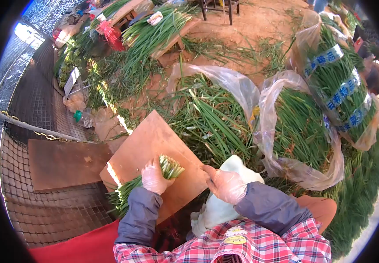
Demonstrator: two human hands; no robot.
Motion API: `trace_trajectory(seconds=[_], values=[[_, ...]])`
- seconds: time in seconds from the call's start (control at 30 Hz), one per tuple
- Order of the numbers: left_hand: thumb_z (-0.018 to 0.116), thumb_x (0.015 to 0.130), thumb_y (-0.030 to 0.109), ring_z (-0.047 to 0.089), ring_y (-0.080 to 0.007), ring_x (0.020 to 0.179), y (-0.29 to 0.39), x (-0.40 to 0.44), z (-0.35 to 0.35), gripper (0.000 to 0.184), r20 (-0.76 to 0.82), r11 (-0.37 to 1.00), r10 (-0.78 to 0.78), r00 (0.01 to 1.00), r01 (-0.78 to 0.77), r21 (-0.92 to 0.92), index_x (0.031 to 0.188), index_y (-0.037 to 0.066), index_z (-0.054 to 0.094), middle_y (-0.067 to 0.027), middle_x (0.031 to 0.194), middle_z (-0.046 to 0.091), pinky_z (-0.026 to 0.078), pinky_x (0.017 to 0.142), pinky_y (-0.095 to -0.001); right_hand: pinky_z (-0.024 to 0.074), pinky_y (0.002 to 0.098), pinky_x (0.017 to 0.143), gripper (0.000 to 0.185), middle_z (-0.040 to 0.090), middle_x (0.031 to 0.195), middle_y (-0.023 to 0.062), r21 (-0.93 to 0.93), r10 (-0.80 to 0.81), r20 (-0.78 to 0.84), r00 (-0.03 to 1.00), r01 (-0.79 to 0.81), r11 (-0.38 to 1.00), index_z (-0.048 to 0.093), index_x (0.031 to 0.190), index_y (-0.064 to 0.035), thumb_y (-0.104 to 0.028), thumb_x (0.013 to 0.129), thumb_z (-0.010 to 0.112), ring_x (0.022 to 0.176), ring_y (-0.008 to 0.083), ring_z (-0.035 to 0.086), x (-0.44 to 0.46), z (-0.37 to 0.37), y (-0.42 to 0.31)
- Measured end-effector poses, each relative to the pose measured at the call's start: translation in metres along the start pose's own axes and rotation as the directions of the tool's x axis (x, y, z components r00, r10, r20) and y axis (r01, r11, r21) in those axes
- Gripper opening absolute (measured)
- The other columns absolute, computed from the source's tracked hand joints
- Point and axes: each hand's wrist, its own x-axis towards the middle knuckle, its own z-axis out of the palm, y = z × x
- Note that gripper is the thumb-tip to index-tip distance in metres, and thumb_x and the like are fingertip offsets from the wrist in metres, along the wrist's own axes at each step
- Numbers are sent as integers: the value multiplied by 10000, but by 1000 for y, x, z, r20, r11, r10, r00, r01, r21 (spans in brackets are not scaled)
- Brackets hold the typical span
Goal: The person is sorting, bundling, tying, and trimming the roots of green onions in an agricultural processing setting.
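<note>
My left hand (154,179), in a thin clear glove, is closed around a bunch of chives (170,166). Their pale stem ends point right, and the green leaves trail to the lower left over a tilted wooden board (150,136). At the board's right corner is my right hand (228,184), also gloved. Its fingers are bent together at the edge, and whatever they grip is too small to make out. A white cloth or bag (218,206) lies beneath my right wrist.
Loose greens (215,122) pile up beyond the board. Right of them lie an open plastic bag (301,127) of greens and a wrapped bundle (336,83) with blue printed bands. More chives rest on a low bench (172,41). Dark netting (18,184) runs along the left.
</note>
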Motion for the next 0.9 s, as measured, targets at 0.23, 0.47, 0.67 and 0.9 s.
trace_trajectory(seconds=[0.23,0.47,0.67,0.9], values=[[856,436,399,510,-337,1085,5,15,5,1115,18,994,-77,997,76,79,1319,-19,318,-201,1187,511,396,922,-429,460,462,508,374,611,666,155,-76,-50,52,997,54,996,425,1196,-60,-163,842,483,601,344,613,3,21,0],[836,471,384,546,-320,1017,9,19,0,981,33,994,-105,994,105,26,1255,3,386,-170,1095,555,421,874,-424,467,482,549,299,615,676,172,62,-35,-26,999,37,997,452,1141,-49,-182,874,439,629,365,613,-2,10,-7],[818,493,377,542,-307,1017,5,20,8,933,26,992,-124,992,123,42,1243,17,397,-155,1085,558,416,876,-411,472,483,570,217,617,683,177,-84,53,103,993,-45,995,471,1032,-49,-194,870,463,651,375,615,8,22,-9],[811,495,383,537,-293,1013,9,16,6,917,23,991,-131,991,131,37,1227,12,402,-144,1076,558,404,882,-412,477,469,559,155,612,663,177,-70,70,36,997,-67,995,494,943,-43,-157,837,490,639,360,623,9,33,-12]])
